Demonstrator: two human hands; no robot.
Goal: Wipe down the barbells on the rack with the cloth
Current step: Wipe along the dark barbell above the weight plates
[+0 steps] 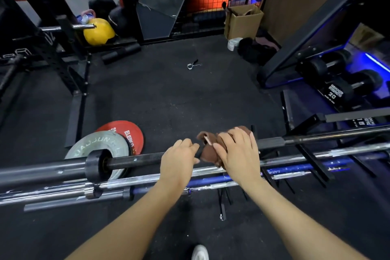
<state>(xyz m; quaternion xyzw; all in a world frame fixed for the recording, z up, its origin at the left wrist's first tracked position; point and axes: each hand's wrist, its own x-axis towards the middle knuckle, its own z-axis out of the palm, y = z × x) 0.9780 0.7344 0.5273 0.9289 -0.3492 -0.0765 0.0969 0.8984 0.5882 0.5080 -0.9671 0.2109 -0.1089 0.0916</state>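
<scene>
My right hand (pixel 234 152) presses the brown cloth (pixel 207 150) onto the black barbell (pixel 139 159); my left hand (pixel 179 158) grips the bar beside it. I should wrap fully and slide.

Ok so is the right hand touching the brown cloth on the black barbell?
Touching. The head view shows the right hand lying on the brown cloth, fingers curled over it and pressing it onto the black barbell, with no gap between them.
</scene>
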